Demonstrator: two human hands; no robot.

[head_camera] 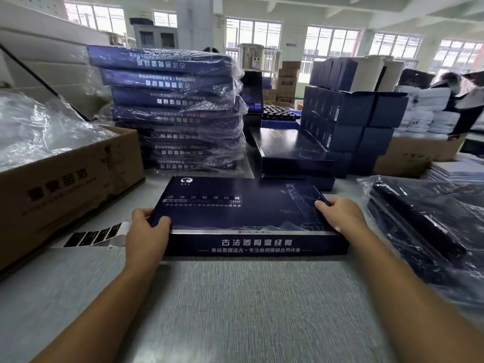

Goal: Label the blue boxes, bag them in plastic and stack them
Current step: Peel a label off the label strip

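Flat blue box (243, 213) lying near centre on the grey surface (235, 297), printed long side toward the viewer. The left hand (148, 229) grips its near left corner, thumb on the lid; the right hand (337, 214) grips its right edge likewise. Far left: stack of plastic-bagged boxes (175, 111). Left: strip of dark labels (94, 235) beside a cardboard carton (65, 184). Right: dark items in plastic (424, 224).

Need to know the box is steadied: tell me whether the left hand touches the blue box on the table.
Touching. The head view shows the left hand gripping the blue box at its near left corner, thumb curled onto its top face.
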